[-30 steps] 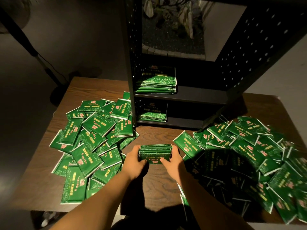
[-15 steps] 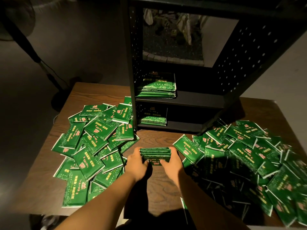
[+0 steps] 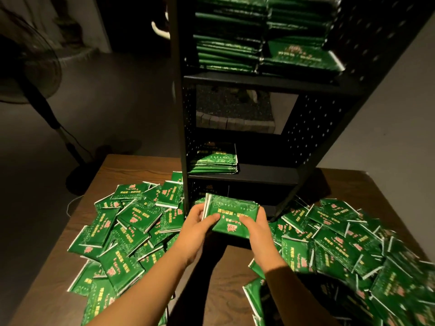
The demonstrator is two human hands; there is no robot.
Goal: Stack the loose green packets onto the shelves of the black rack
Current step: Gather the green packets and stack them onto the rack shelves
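Now lifting off the brown wood-grain table (image 3: pixel 131 168), tilting face-up: left hand (image 3: pixel 196 223) and right hand (image 3: pixel 257 228) both gripping the flat stack of glossy green foil packets (image 3: pixel 231 214), hovering before the black perforated metal rack (image 3: pixel 303 128).

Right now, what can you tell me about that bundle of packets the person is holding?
The bundle is a small stack of flat, glossy green packets with pale swirls and red and yellow print on the top face, white edges showing at its left side. It is tilted, top face toward the camera, in front of the rack's lowest shelf. The left hand and right hand grip it from either side, thumbs on top.
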